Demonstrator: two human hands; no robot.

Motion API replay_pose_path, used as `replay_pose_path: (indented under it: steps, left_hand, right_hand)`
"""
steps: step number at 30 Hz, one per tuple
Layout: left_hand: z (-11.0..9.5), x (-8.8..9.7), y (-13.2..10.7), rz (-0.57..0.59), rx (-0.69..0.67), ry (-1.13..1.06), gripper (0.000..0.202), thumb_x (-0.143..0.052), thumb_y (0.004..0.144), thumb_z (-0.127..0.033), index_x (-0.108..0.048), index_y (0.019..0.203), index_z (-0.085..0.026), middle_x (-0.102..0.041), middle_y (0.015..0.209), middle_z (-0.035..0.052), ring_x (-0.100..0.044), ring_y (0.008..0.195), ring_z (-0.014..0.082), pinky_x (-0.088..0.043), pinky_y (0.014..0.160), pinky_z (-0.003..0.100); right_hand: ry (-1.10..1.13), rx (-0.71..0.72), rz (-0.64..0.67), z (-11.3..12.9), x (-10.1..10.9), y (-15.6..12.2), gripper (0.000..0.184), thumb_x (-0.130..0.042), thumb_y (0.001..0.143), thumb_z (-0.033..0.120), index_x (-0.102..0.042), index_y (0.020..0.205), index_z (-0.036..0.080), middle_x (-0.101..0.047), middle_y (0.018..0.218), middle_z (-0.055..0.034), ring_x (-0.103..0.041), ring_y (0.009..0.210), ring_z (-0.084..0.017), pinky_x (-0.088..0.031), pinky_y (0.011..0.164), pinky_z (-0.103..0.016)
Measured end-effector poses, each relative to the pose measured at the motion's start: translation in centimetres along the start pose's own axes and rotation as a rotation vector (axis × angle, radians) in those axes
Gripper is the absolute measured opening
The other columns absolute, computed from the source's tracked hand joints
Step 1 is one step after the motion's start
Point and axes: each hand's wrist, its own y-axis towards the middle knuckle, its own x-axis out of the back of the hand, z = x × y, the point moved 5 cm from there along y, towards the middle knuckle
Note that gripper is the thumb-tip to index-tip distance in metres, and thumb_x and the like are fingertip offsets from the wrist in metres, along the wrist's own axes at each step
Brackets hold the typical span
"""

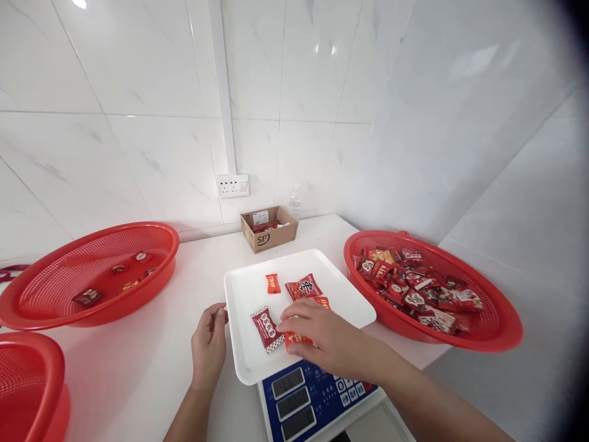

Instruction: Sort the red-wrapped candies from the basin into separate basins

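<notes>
A white tray (pixel 239 359) rests on the electronic scale (pixel 294 402). Curled against its left rim is my left hand (pixel 209 344), with thumb and fingertips closed on the edge. My right hand (pixel 324 337) reaches over the tray from the right, its fingers apart and resting on the packets. Partly under it lie a red snack packet (pixel 294 339) and another red packet (pixel 324 301). A dark red packet with dotted ends (pixel 267 329) lies beside the fingertips. Farther back are a small orange-red packet (pixel 272 283) and a red-and-black packet (pixel 304 286).
To the right stands a red plastic basket (pixel 504 334) heaped with wrapped snacks. A red basket (pixel 172 245) with several packets stands at left, and another red basket (pixel 50 368) is nearer. A small cardboard box (pixel 276 238) sits by the wall, below a socket (pixel 233 186).
</notes>
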Motion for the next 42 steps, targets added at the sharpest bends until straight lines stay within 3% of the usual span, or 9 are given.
replay_pose_path:
  steps: [5,9,14,19,22,27,31,37,42]
  left_hand:
    - [0.0,-0.1,0.1,0.007,0.01,0.01,0.033,-0.046,0.081,-0.049,-0.059,0.094,-0.022,-0.066,0.09,0.0032,-0.062,0.082,0.0192,-0.048,0.075,0.031]
    - [0.0,0.0,0.0,0.002,0.006,-0.004,0.033,-0.047,0.08,-0.049,-0.059,0.093,-0.021,-0.066,0.092,0.0048,-0.062,0.083,0.0208,-0.048,0.074,0.033]
    - [-0.1,0.0,-0.1,0.008,0.023,0.01,0.032,-0.047,0.081,-0.049,-0.06,0.093,-0.022,-0.066,0.096,0.005,-0.062,0.087,0.0222,-0.049,0.074,0.033]
    - [-0.1,0.0,-0.1,0.005,0.015,0.012,0.033,-0.047,0.08,-0.05,-0.06,0.093,-0.022,-0.067,0.094,0.0045,-0.062,0.085,0.0217,-0.049,0.073,0.033]
    - [-0.1,0.0,-0.1,0.001,0.017,0.008,0.034,-0.047,0.08,-0.05,-0.06,0.093,-0.021,-0.067,0.094,0.0047,-0.062,0.085,0.0216,-0.049,0.073,0.032]
    - [-0.1,-0.1,-0.1,0.015,0.025,0.001,0.032,-0.048,0.081,-0.049,-0.06,0.093,-0.022,-0.067,0.095,0.0046,-0.062,0.087,0.0216,-0.049,0.073,0.032]
    - [-0.3,0.0,-0.2,0.008,0.01,-0.003,0.034,-0.048,0.08,-0.049,-0.061,0.096,-0.021,-0.067,0.094,0.0055,-0.062,0.086,0.0226,-0.049,0.072,0.032]
    - [-0.3,0.0,-0.1,0.003,0.014,0.013,0.034,-0.047,0.081,-0.049,-0.061,0.094,-0.022,-0.067,0.094,0.0052,-0.062,0.085,0.0223,-0.049,0.071,0.032]
    - [-0.2,0.0,-0.2,0.014,0.025,0.015,0.034,-0.048,0.081,-0.049,-0.061,0.096,-0.022,-0.067,0.096,0.005,-0.062,0.086,0.0224,-0.049,0.07,0.032]
  right_hand:
    - [-0.081,0.114,0.125,1.1,-2.4,0.8,0.045,-0.053,0.085,0.044,-0.054,0.124,0.022,-0.045,0.138,-0.0061,-0.02,0.136,-0.025,-0.016,0.111,-0.045]
    - [-0.091,0.032,0.105,0.0,-2.3,1.0,0.041,-0.048,0.088,0.045,-0.056,0.121,0.022,-0.043,0.141,-0.0051,-0.016,0.137,-0.026,-0.007,0.112,-0.049]
    - [-0.062,-0.11,0.068,-1.8,-0.8,0.7,0.04,-0.044,0.089,0.046,-0.063,0.113,0.018,-0.046,0.138,-0.0059,-0.017,0.137,-0.027,-0.013,0.112,-0.048]
    - [-0.018,-0.106,0.001,-2.7,0.6,0.0,0.042,-0.042,0.09,0.048,-0.062,0.113,0.02,-0.053,0.131,-0.0069,-0.029,0.133,-0.025,-0.018,0.11,-0.048]
    - [-0.018,-0.149,-0.023,-3.4,1.6,-0.6,0.052,-0.044,0.086,0.055,-0.053,0.126,0.022,-0.041,0.141,-0.007,-0.023,0.135,-0.026,-0.018,0.11,-0.047]
    - [0.001,-0.362,0.062,-4.7,2.0,-1.8,0.074,-0.057,0.075,0.059,-0.035,0.139,0.03,-0.01,0.153,-0.0039,-0.003,0.139,-0.032,-0.023,0.108,-0.052]
    - [-0.004,-0.321,0.098,-5.0,1.1,-1.6,0.082,-0.059,0.072,0.061,-0.028,0.142,0.032,-0.001,0.154,-0.0047,0.002,0.138,-0.032,-0.016,0.11,-0.052]
    - [0.007,-0.313,0.049,-6.0,0.4,-0.9,0.073,-0.062,0.076,0.043,-0.032,0.14,0.028,-0.008,0.153,-0.0071,-0.005,0.139,-0.029,-0.019,0.11,-0.048]
    - [-0.012,-0.351,0.015,-5.9,1.2,-1.0,0.054,-0.045,0.086,0.025,-0.035,0.139,0.025,-0.015,0.152,-0.0042,-0.012,0.139,-0.021,-0.021,0.111,-0.04]
